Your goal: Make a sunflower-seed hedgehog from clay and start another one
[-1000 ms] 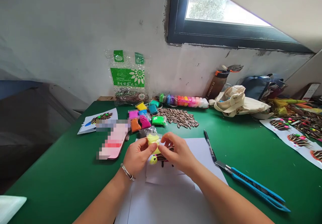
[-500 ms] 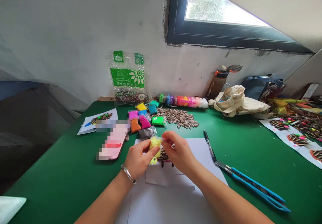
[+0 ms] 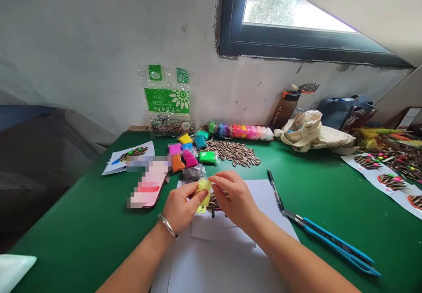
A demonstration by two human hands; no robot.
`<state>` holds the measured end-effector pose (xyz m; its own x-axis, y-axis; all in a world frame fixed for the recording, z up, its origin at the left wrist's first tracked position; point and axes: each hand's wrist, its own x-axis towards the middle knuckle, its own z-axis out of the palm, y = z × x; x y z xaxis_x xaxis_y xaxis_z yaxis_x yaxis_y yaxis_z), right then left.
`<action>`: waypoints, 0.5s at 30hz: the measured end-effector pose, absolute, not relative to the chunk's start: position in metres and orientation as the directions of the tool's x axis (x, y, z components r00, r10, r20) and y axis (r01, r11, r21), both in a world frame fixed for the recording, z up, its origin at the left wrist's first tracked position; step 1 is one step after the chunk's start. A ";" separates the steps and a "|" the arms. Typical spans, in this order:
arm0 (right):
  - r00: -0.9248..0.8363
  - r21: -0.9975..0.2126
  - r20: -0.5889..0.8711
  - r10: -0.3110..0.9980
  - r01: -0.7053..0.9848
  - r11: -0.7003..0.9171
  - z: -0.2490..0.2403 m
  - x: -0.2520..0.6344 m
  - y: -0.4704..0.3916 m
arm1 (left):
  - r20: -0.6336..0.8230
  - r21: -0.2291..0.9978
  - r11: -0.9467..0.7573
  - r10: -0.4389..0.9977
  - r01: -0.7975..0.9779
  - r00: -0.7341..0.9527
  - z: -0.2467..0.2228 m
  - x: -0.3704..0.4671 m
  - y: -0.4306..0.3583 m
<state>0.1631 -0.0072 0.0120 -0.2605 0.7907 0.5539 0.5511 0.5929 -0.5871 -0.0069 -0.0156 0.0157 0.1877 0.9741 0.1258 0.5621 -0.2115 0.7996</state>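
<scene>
My left hand (image 3: 180,206) is closed round a small clear packet of pale yellow modelling clay (image 3: 203,187), thumb in front. The fingertips of my right hand (image 3: 236,197) are pinched together at the packet's upper right edge. Just below and behind my fingers lies a small animal figure with striped sunflower seeds (image 3: 215,201) on its body; my right hand partly hides it. The figure rests on white paper sheets (image 3: 217,258). Right beyond my hands sits a packet of dark grey clay (image 3: 194,173).
Several coloured clay packets (image 3: 190,158) and a heap of sunflower seeds (image 3: 235,151) lie farther back. A phone (image 3: 150,187) is at left. On the right are a pen (image 3: 274,189), a blue-handled cutter (image 3: 339,242), a cloth bag (image 3: 305,132) and finished seed figures (image 3: 391,181).
My right fingertips have shifted slightly left and lie closer against the packet's top edge. The left hand keeps its hold, nearly unmoved. Nothing else on the table has moved.
</scene>
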 end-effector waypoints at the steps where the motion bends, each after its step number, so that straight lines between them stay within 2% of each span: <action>1: -0.262 -0.592 0.546 0.796 0.551 0.588 0.012 0.163 -0.007 | 0.129 0.794 -0.213 0.974 0.569 0.185 0.016 -0.007 -0.016; 15: -0.257 -0.640 0.430 0.865 0.589 0.493 0.015 0.162 -0.007 | 0.244 0.713 -0.312 0.950 0.628 0.195 0.015 -0.004 -0.017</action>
